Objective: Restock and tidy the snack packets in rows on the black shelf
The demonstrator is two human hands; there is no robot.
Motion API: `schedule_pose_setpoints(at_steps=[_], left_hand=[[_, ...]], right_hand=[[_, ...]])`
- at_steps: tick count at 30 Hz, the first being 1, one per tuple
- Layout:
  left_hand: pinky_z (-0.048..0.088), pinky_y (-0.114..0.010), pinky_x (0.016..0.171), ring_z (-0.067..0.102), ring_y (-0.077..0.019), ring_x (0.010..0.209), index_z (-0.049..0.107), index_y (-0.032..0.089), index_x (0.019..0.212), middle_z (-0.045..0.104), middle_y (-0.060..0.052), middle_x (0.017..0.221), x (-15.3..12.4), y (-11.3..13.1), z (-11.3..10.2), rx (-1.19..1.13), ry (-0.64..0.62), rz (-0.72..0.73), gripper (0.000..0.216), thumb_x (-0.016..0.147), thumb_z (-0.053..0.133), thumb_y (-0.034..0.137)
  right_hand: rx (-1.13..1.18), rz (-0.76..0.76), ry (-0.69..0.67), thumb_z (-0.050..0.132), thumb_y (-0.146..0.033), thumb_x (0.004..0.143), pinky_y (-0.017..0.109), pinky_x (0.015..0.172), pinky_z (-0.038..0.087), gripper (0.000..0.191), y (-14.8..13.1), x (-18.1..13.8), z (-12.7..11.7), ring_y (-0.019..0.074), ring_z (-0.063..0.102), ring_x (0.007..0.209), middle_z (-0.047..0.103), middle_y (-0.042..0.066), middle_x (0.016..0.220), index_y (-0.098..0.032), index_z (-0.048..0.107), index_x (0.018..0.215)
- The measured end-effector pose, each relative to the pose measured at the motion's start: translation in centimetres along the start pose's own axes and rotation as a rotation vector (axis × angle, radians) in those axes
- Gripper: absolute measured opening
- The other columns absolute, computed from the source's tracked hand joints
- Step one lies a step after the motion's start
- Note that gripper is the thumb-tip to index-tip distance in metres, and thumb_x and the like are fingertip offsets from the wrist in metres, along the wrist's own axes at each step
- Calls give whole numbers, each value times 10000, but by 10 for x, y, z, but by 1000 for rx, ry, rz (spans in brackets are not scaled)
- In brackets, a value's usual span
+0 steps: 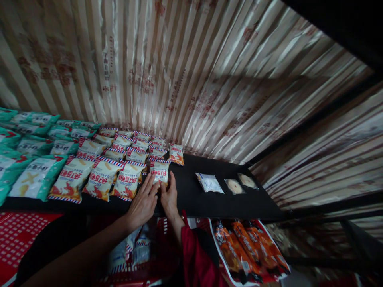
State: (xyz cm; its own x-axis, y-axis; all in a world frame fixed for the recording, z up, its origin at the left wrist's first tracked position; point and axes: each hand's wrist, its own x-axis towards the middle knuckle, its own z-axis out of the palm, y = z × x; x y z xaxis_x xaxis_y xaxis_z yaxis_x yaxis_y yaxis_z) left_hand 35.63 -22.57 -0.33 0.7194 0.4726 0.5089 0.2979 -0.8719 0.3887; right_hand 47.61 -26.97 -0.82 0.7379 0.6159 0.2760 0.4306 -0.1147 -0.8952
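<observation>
The red-and-white snack bag (159, 167) stands at the front of the black shelf (185, 189); from it, the left hand (143, 203) lies at seven o'clock, fingers extended against it; the right hand (169, 197) touches it from five o'clock; whether either grips, I cannot tell; teal bags (37, 177) sit at nine, a white packet (210, 183) at three.

At centre right of the frame, a bare strip of black tabletop (186, 185) leaves a way through between the right hand (169, 198) and the white packet (210, 183); more bare surface runs along the front below that packet. Left of centre, close rows of snack packets (128, 181) block passage, and the left hand (144, 202) bars the front at lower centre. The striped curtain (191, 87) closes off the back
</observation>
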Motion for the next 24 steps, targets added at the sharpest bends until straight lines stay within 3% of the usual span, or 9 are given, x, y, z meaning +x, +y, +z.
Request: schedule_pose_setpoints(at_steps=[9,24], left_hand=[[344,-501,1106,67,-287,1440,380,92,1401,162,-159,1554,-5,-6,9,-12,16,10,550,851,371,76],[333,-486,1106,100,-280,1443,379,98,1398,240,-159,1537,-7,-10,12,61,36,-6,556,843,364,88]], right_hand=[[-17,6,-4,457,-303,859,374,937,487,568,-2,2,10,222,593,1115,658,101,1158,-161,387,1404],[-79,-19,-31,442,-294,831,401,996,435,548,-6,2,13,235,541,1158,551,164,1278,-119,453,1350]])
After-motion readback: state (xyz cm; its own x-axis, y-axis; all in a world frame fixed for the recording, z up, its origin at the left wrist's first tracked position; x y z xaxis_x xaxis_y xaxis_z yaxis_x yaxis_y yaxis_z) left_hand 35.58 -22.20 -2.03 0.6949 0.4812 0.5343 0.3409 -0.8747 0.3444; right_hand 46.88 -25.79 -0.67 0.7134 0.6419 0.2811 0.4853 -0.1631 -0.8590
